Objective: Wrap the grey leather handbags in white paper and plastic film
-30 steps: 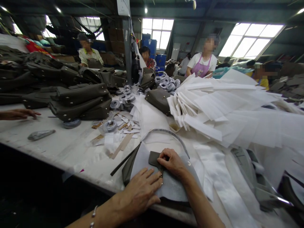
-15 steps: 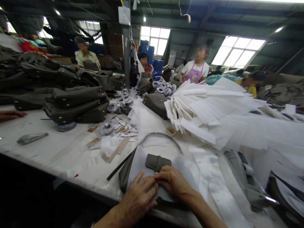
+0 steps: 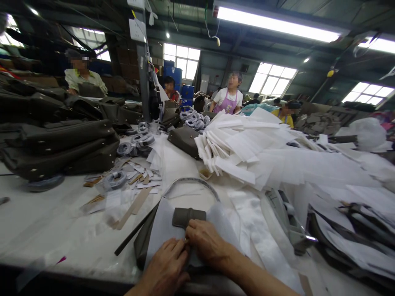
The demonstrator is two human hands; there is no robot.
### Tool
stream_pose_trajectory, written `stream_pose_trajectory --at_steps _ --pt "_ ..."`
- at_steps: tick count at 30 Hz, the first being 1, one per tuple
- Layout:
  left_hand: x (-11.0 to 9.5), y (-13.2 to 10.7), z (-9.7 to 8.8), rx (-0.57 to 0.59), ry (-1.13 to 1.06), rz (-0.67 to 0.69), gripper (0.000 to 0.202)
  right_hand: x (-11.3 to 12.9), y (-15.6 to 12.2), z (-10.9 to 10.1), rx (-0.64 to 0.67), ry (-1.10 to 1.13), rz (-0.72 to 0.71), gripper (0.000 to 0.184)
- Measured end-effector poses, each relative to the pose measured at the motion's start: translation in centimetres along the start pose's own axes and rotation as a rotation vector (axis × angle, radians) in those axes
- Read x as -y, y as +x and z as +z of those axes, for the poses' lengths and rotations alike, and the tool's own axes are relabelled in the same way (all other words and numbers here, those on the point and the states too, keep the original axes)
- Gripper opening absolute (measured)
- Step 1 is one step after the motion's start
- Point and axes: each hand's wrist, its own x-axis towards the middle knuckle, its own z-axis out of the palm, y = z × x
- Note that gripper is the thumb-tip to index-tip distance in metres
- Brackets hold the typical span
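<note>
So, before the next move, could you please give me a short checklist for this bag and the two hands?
1. Left hand and right hand together below the dark flap: ok.
2. Flap lying over the white sheet: ok.
3. Handle away from the fingers: ok.
4. Dark strip within the bag's outline: not ok, sticks out leftward.
5. Flap fastened: cannot tell, fingers cover it.
</note>
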Motion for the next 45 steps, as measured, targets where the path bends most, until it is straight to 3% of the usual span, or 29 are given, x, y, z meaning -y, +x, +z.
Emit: stream_pose_trajectory --at_steps 6,10,15,18,22,25,27,32,36,41,43,45 --pt "0.9 -0.7 2.5 -0.287 0.112 0.098 0.03 2.2 -0.5 1.5 -0.142 -0.028 0.24 0.008" --pt "1.4 -0.4 3.5 -0.297 0.171 0.16 0.037 1.9 -0.7 2.1 -0.207 -0.016 0.273 0.011" --pt "1.7 1.0 4.6 -0.357 0.179 0.12 0.032 0.4 -0.5 0.5 -0.226 0.064 0.186 0.009" --pt "2.8 1.2 2.6 -0.237 0.183 0.192 0.037 -0.4 -0.7 -0.7 -0.258 0.109 0.174 0.009" --pt "5.5 0.2 -2.0 -0.165 0.171 0.301 0.047 -1.0 -1.0 -2.6 -0.267 0.154 0.171 0.012" --pt "7.2 -0.5 -4.1 -0.161 0.153 0.266 0.044 -1.1 -0.9 -3.9 -0.206 0.166 0.152 0.006" --pt "7.5 -0.9 -4.3 -0.154 0.157 0.203 0.042 -1.2 -0.8 -4.3 -0.197 0.143 0.163 0.009" --pt "7.0 -2.7 -1.4 -0.245 0.25 0.134 0.04 -1.5 -1.3 -2.9 -0.116 0.061 0.082 0.054" --pt "6.6 -4.2 0.2 -0.317 0.321 0.092 0.045 -2.0 -1.8 -1.1 -0.037 0.056 0.079 0.057" --pt "4.8 -3.1 -1.6 -0.228 0.314 0.053 0.035 -2.4 -1.7 0.5 -0.008 0.035 0.094 0.062" --pt "3.2 -1.7 -1.9 -0.158 0.284 0.026 0.057 -2.4 -1.7 0.8 0.005 0.026 0.099 0.06" --pt "1.7 -0.4 -1.1 -0.086 0.256 0.09 0.075 -2.4 -1.5 0.9 0.021 0.02 0.113 0.057"
